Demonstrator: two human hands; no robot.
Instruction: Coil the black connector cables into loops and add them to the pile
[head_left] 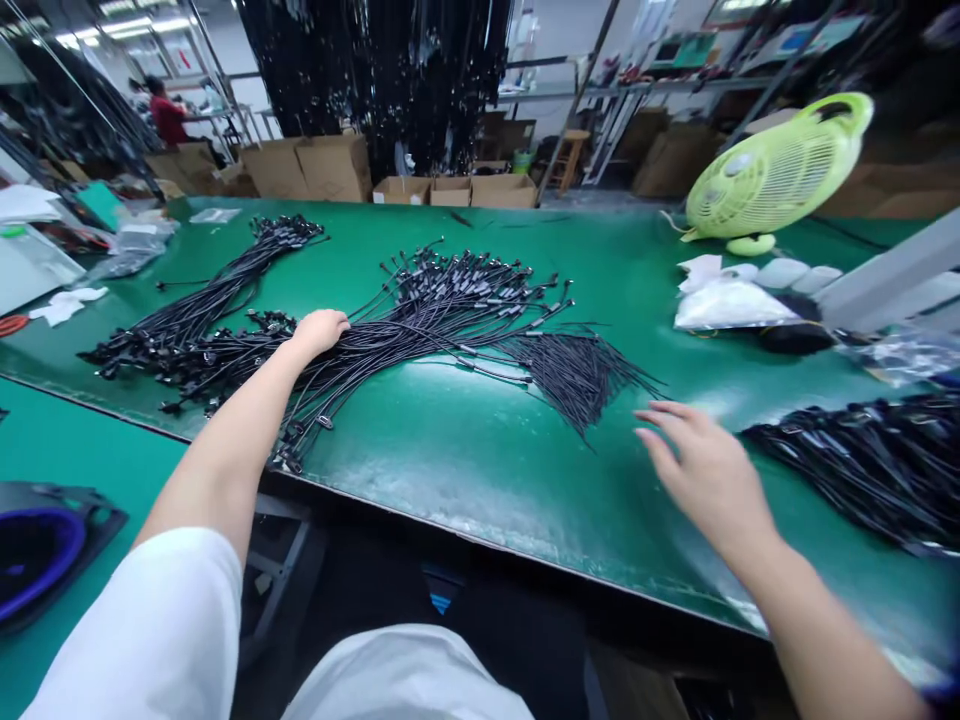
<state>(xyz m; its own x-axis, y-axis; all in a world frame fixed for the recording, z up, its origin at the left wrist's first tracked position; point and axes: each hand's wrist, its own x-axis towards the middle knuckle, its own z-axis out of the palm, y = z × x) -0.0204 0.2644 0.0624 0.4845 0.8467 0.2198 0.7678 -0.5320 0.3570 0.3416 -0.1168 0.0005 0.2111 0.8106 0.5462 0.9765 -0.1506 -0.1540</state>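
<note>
My left hand (321,332) rests with curled fingers on a long bundle of black cables (397,335) lying across the table. Their connector ends (480,285) fan out at the bundle's far right, and more plugs spread at its left end. Beside the right end lies a fan of thin black strands (574,370), some pointing toward my right hand. My right hand (705,470) hovers over the table just right of those strands, fingers apart, with nothing visible in it. A second bundle of black cables (225,285) lies farther back on the left.
A green table (465,470) spans the view. At the right lie a heap of black cables (870,460) and plastic bags (731,300), near a yellow-green fan (780,170). Cardboard boxes (330,165) and hanging black cables (375,80) stand behind. A person (166,115) sits far left.
</note>
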